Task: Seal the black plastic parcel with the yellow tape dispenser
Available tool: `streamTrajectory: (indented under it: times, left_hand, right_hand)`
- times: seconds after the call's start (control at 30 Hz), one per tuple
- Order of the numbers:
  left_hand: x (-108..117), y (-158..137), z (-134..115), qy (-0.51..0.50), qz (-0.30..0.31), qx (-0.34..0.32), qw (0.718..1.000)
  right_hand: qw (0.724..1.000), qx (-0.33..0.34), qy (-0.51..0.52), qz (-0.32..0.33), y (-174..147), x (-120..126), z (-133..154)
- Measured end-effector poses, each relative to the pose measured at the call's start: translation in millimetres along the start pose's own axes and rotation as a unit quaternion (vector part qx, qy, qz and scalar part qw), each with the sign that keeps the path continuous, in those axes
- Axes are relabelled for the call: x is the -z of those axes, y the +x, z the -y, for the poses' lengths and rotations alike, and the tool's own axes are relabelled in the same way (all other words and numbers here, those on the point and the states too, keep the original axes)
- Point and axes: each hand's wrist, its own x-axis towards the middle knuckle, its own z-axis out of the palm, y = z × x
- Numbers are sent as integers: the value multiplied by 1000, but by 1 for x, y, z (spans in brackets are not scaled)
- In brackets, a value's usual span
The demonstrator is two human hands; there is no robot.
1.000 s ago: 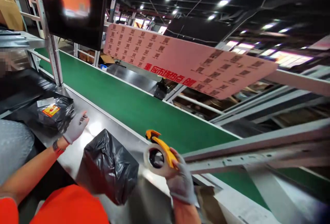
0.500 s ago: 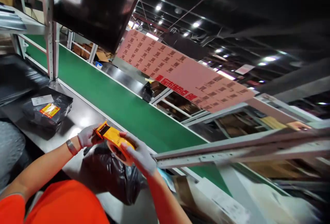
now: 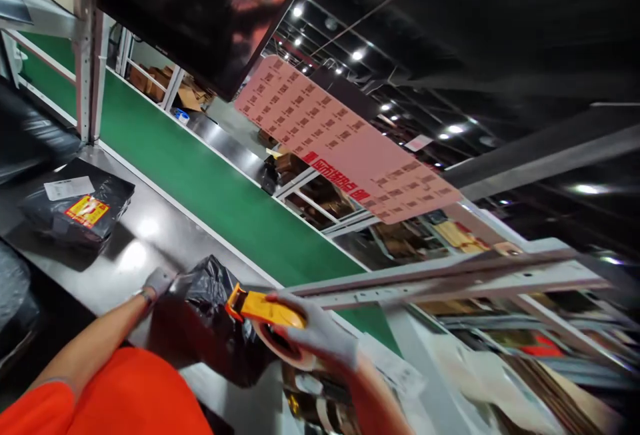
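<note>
Apparently mid-seal, the right hand (image 3: pixel 320 338) closes its grip around the orange tape dispenser (image 3: pixel 263 311) pressed against the black bagged parcel (image 3: pixel 215 318) on the steel bench (image 3: pixel 145 238), while the left hand (image 3: pixel 159 281) pinches the bag's far edge; no tape strip visibly lies across it yet.

The left hand (image 3: pixel 159 281) has let go of the yellow tape dispenser (image 3: pixel 265 311) and moved to the black bag (image 3: pixel 215 321), while the right hand (image 3: pixel 320 338) has lowered the dispenser against the bag's near side.
</note>
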Motion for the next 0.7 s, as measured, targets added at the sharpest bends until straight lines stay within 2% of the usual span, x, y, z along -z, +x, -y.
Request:
streamTrajectory:
  times: [0.1,0.2,0.27,0.33,0.37,0.4,0.43,0.47,0.5,0.53,0.57,0.6,0.63,0.7]
  left_hand:
    - [-14,-7,9,76,-24,2,997]
    - [0,-8,-2,122,-65,-46,989]
    - [11,-20,-22,134,-94,-104,981]
    - [10,-50,-48,125,-94,-226,962]
    - [3,-72,-61,110,-69,-334,933]
    - [-9,-96,-75,95,-10,-449,888]
    - [-26,-121,-88,108,105,-543,826]
    - [-46,-144,-99,136,233,-613,742]
    - [-69,-164,-109,182,328,-652,659]
    - [-94,-180,-116,226,388,-686,572]
    - [-118,-189,-120,267,424,-706,500]
    - [-140,-192,-122,300,427,-708,475]
    - [-157,-189,-120,338,414,-699,476]
    - [-174,-170,-108,409,355,-651,533]
  right_hand:
    - [1000,5,-3,-17,-15,11,-1]
    - [1000,17,6,1,-16,10,6]
    - [999,26,16,24,-14,9,11]
    - [997,43,36,51,-13,9,12]
    - [996,59,44,56,-12,9,12]
    - [995,80,37,56,-11,9,10]
    - [993,106,16,45,-10,10,8]
    - [990,135,-18,29,-8,10,6]
    - [985,163,-60,17,-6,10,3]
    - [977,187,-103,11,-4,10,0]
    - [968,209,-139,11,-3,9,-5]
    - [959,227,-170,13,-3,8,-10]
    - [950,242,-195,10,-4,8,-16]
    - [938,258,-230,-12,-12,7,-34]
